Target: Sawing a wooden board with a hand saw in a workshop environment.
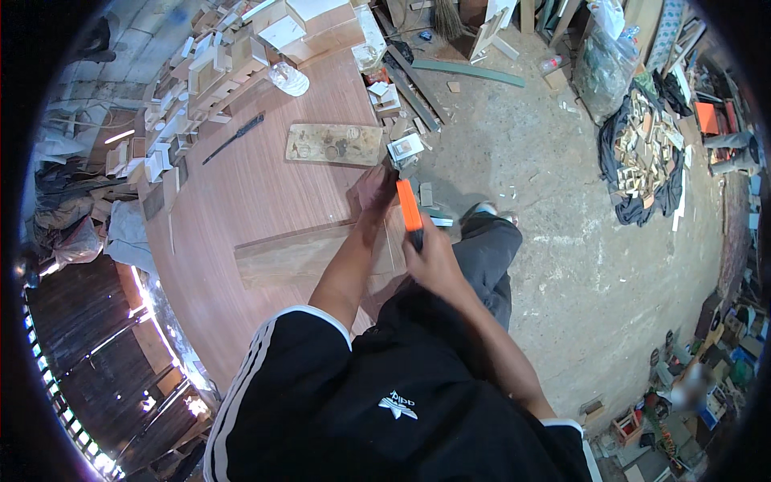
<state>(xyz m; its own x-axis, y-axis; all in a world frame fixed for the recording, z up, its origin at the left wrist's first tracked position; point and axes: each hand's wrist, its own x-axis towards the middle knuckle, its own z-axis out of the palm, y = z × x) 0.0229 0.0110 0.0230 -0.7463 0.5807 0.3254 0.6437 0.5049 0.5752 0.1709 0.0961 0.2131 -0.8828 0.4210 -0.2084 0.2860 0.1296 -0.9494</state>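
Observation:
My right hand [430, 259] grips an orange-handled tool [409, 206], orange part pointing up and away, dark end at my fingers. My left hand [374, 189] lies flat, fingers together, on the near right edge of a large reddish-brown wooden tabletop [241, 193], just left of the tool. A thin wooden panel [297, 257] lies on the table under my left forearm. What the tool's tip touches is hidden behind my left hand.
A stained board [333, 145] and a long dark bar [234, 138] lie on the table. Small wooden boxes and blocks [201, 76] crowd its far left. A pile of wood offcuts on dark cloth [646, 153] sits on the concrete floor to the right.

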